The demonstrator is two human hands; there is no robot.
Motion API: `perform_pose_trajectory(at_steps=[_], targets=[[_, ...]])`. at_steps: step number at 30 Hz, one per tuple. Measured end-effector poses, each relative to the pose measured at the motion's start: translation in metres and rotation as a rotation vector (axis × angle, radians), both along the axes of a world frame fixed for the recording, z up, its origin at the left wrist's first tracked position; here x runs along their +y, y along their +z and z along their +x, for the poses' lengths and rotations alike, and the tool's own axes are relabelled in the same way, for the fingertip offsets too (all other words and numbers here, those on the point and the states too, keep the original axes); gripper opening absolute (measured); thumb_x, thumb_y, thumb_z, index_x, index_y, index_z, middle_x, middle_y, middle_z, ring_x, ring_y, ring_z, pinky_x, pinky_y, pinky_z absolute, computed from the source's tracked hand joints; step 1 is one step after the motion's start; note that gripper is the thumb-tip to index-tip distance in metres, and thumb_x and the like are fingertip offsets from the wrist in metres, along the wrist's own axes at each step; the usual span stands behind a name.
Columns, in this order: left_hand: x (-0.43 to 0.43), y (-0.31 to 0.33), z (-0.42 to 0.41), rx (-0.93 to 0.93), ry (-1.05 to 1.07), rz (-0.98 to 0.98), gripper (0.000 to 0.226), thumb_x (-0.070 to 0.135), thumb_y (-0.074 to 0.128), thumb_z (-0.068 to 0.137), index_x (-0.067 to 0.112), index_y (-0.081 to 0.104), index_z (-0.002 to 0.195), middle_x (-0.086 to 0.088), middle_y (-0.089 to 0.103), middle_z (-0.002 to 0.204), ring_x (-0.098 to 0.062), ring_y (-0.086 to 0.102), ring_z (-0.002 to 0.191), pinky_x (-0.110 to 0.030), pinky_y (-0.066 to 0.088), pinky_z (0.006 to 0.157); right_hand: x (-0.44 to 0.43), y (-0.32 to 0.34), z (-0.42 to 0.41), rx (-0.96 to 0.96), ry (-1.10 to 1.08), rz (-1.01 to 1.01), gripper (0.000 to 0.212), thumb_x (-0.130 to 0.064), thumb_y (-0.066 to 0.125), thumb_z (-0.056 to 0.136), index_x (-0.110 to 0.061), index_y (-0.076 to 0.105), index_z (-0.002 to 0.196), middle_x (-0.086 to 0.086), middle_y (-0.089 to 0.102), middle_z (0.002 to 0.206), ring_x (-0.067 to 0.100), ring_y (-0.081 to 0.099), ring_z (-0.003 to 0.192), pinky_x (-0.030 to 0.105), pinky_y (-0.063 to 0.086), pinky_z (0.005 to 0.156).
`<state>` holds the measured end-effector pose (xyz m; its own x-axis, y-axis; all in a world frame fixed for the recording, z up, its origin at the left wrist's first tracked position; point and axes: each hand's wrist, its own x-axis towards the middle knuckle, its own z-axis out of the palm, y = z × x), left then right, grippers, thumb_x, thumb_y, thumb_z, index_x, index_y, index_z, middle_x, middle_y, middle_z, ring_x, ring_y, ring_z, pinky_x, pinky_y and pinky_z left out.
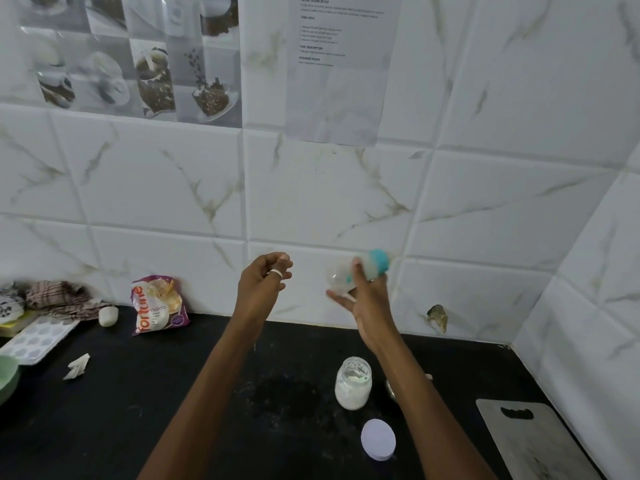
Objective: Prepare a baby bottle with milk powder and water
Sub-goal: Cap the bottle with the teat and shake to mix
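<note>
My right hand (367, 299) grips a clear baby bottle (346, 275) with a teal collar, raised above the counter and tilted, its image blurred. My left hand (261, 282) is raised beside it, fingers loosely curled and holding nothing, a ring on one finger. Below on the black counter (138, 393) stands an open glass jar (353, 382) of white powder. Its white lid (378, 439) lies in front of it.
A "fortune" flour packet (159, 304) leans on the tiled wall at the left, near a cloth (59, 297), a white tray (38, 336) and a crumpled paper scrap (77, 366). A grey cutting board (533, 441) lies at the right. A green bowl (7, 375) sits at the left edge.
</note>
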<state>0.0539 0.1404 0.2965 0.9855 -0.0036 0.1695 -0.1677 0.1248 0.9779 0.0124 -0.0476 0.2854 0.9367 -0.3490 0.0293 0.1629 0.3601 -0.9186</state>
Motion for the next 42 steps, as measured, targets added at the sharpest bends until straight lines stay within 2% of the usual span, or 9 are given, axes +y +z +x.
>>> perform_pose_trajectory(at_steps=[7,11,15,19,23,28,32,36,42], targets=[[0.003,-0.002,0.0,0.002,0.003,-0.001,0.01,0.027,0.06,0.104,0.026,0.068,0.11,0.005,0.076,0.107,-0.01,0.073,0.095,-0.03,0.058,0.087,-0.008,-0.002,-0.002,-0.027,-0.048,0.123,0.055,-0.037,0.067,0.095,-0.016,0.044,0.141,0.016,0.061,0.13,0.037,0.07,0.114,0.05,0.063,0.079],[0.003,-0.004,0.0,0.011,0.002,0.0,0.01,0.025,0.061,0.104,0.025,0.068,0.11,0.004,0.076,0.106,-0.012,0.073,0.096,-0.031,0.058,0.088,-0.004,-0.002,-0.009,0.057,0.167,-0.122,0.065,-0.044,0.072,0.085,-0.013,0.049,0.137,0.022,0.059,0.136,0.037,0.069,0.116,0.059,0.061,0.084],[0.002,-0.006,-0.001,0.009,-0.012,0.01,0.011,0.027,0.061,0.103,0.025,0.069,0.111,0.006,0.076,0.107,-0.011,0.074,0.096,-0.031,0.058,0.088,-0.008,0.004,-0.005,-0.043,-0.035,0.197,0.059,-0.038,0.067,0.094,-0.013,0.045,0.142,0.02,0.061,0.132,0.04,0.068,0.116,0.049,0.064,0.077],[0.002,-0.005,0.0,0.014,-0.008,0.001,0.011,0.025,0.061,0.103,0.024,0.069,0.111,0.004,0.076,0.106,-0.012,0.074,0.096,-0.032,0.058,0.089,-0.003,0.002,-0.01,0.069,0.15,-0.127,0.07,-0.046,0.072,0.084,-0.013,0.047,0.14,0.021,0.06,0.137,0.037,0.069,0.115,0.056,0.063,0.083],[0.0,-0.004,-0.002,0.005,-0.018,-0.006,0.011,0.027,0.062,0.103,0.024,0.069,0.11,0.003,0.077,0.107,-0.011,0.074,0.095,-0.034,0.058,0.089,-0.01,0.002,-0.006,-0.052,-0.054,0.222,0.057,-0.035,0.066,0.097,-0.011,0.044,0.143,0.022,0.061,0.133,0.042,0.068,0.116,0.048,0.064,0.075],[0.003,-0.003,0.0,0.007,-0.013,-0.005,0.011,0.027,0.061,0.104,0.024,0.069,0.111,0.003,0.076,0.108,-0.012,0.073,0.097,-0.034,0.058,0.09,-0.005,0.0,-0.009,0.036,0.142,-0.106,0.064,-0.041,0.071,0.087,-0.013,0.048,0.139,0.022,0.059,0.136,0.038,0.069,0.115,0.059,0.061,0.084],[0.002,-0.004,-0.002,0.002,-0.023,0.0,0.013,0.029,0.061,0.104,0.023,0.069,0.113,0.002,0.076,0.109,-0.013,0.074,0.097,-0.033,0.058,0.09,-0.006,0.003,-0.003,-0.048,-0.032,0.168,0.062,-0.039,0.068,0.092,-0.012,0.044,0.142,0.021,0.062,0.132,0.04,0.069,0.116,0.048,0.063,0.076],[0.004,-0.004,-0.001,0.005,-0.013,0.003,0.01,0.027,0.06,0.104,0.026,0.068,0.111,0.003,0.076,0.109,-0.013,0.073,0.097,-0.032,0.058,0.089,-0.002,0.002,-0.009,0.03,0.172,-0.172,0.067,-0.044,0.072,0.084,-0.014,0.048,0.139,0.02,0.059,0.137,0.036,0.069,0.115,0.059,0.062,0.084],[0.006,-0.003,-0.002,0.007,-0.008,0.002,0.009,0.029,0.06,0.104,0.027,0.068,0.108,0.005,0.076,0.107,-0.011,0.073,0.096,-0.031,0.058,0.088,-0.007,0.002,-0.005,-0.043,0.006,0.052,0.068,-0.042,0.07,0.086,-0.013,0.043,0.142,0.022,0.061,0.134,0.038,0.068,0.116,0.053,0.063,0.081]])
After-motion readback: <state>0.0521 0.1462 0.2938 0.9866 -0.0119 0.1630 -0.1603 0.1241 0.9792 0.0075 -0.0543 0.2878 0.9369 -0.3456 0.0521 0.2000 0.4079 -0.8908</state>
